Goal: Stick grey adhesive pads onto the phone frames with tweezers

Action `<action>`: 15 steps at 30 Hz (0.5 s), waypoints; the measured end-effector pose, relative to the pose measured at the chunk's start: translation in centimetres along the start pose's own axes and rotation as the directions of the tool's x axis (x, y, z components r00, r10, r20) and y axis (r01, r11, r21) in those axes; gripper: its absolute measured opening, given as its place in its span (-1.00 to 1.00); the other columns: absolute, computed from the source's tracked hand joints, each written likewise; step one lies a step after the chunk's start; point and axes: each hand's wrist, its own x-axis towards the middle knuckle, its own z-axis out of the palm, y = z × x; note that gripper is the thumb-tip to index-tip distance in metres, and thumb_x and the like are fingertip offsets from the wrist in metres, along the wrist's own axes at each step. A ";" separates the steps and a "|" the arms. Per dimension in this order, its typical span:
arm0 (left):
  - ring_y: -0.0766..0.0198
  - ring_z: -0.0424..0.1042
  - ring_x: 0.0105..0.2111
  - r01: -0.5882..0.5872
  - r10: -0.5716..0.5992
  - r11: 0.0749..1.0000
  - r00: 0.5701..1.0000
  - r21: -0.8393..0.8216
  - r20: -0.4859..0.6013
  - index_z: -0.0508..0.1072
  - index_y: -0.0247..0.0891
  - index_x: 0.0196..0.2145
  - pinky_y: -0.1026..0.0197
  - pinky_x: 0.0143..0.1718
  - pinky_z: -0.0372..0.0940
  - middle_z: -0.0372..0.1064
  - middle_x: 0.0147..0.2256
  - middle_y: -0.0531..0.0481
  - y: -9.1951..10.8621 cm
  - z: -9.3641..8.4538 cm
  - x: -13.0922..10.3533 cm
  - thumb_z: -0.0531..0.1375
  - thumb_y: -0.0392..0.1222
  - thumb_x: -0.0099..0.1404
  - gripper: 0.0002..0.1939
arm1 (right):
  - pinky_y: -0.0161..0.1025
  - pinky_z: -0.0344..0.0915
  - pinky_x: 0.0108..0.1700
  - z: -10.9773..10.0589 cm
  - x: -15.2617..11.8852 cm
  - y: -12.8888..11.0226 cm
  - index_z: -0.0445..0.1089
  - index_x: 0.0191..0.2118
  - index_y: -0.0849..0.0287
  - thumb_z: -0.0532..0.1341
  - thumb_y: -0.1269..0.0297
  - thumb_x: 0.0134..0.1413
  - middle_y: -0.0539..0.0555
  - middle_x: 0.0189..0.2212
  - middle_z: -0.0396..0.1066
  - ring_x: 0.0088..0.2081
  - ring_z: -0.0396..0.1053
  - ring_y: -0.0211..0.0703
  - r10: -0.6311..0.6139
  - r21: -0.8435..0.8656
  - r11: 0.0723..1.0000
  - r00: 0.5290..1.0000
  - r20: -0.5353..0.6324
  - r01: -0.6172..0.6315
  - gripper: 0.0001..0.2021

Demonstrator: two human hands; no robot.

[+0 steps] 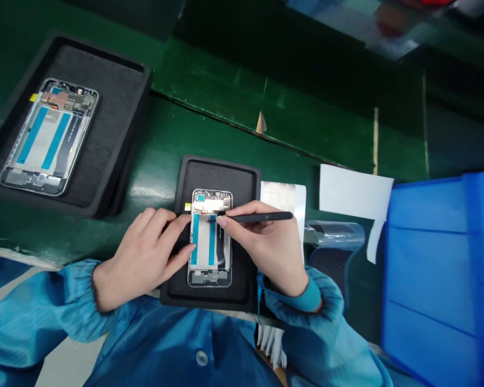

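An opened smartphone (205, 247) lies face down in a black tray, its circuit board and two blue adhesive strips showing. My left hand (145, 250) is at the phone's left edge, index finger and thumb apart, their tips resting along the frame. No grip around the phone shows in that hand. Between the thumb and fingers of my right hand (272, 242) is a pair of black tweezers (262, 217). The tweezers' tip is over the phone, just below its circuit board. Whether the tip pinches anything is too small to tell. A yellow tab (187, 207) sticks out at the phone's upper left.
The black tray (221, 169) stands near the bench's front edge. Stacked black trays (116, 107) at left carry another opened phone (48, 140). To the right are a silvery-white sheet (284, 193), white paper (353, 191), curled clear film (339, 234) and a blue bin (431, 279).
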 end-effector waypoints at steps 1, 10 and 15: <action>0.09 0.29 -0.24 0.000 0.000 1.000 1.000 -0.002 0.002 0.39 -0.41 0.08 0.05 -0.25 0.32 0.31 -0.20 -0.17 0.0 0.0 0.0 0.13 -0.06 0.40 -0.58 | -0.30 0.45 -0.46 0.0 0.0 0.0 0.53 -0.40 0.16 0.46 0.24 -0.05 0.04 -0.45 0.55 -0.47 0.50 -0.20 -0.001 0.000 1.000 1.000 0.001 0.001 -0.85; 0.08 0.29 -0.23 0.002 -0.002 1.000 1.000 0.004 0.006 0.39 -0.40 0.08 0.04 -0.24 0.32 0.31 -0.20 -0.17 0.0 0.1 -0.1 0.14 -0.05 0.40 -0.58 | -0.29 0.45 -0.44 -0.1 0.0 0.0 0.53 -0.39 0.17 0.45 0.25 -0.03 0.04 -0.45 0.55 -0.45 0.50 -0.19 0.012 0.015 1.000 1.000 0.006 -0.012 -0.85; 0.09 0.28 -0.23 0.002 -0.002 1.000 1.000 0.016 0.005 0.39 -0.40 0.07 0.05 -0.25 0.32 0.31 -0.20 -0.17 0.0 0.1 -0.1 0.13 -0.05 0.40 -0.59 | -0.29 0.44 -0.44 -0.2 0.0 0.0 0.53 -0.39 0.17 0.45 0.24 -0.03 0.04 -0.44 0.55 -0.46 0.49 -0.20 0.014 0.023 1.000 1.000 0.006 -0.014 -0.85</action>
